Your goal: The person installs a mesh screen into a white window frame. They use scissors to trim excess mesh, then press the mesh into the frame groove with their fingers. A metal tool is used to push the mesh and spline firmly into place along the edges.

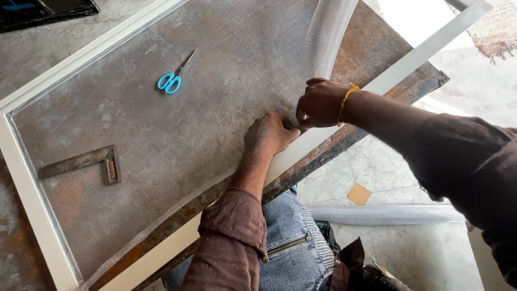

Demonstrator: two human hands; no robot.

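A sheet of grey mesh (177, 124) lies over a white rectangular frame (27, 183) on a rusty metal table (371, 48). My left hand (269, 133) presses the mesh flat near the frame's right rail. My right hand (319, 103), with a yellow-orange thread on the wrist, pinches the mesh at that rail, right beside the left hand. Behind my right hand the loose mesh rises in a fold (328, 32).
Blue-handled scissors (173, 78) lie on the mesh at upper centre. A metal square (91, 161) rests on the mesh at the left. A roll of mesh (388, 214) lies on the tiled floor below the table edge. A rug (498, 32) is at top right.
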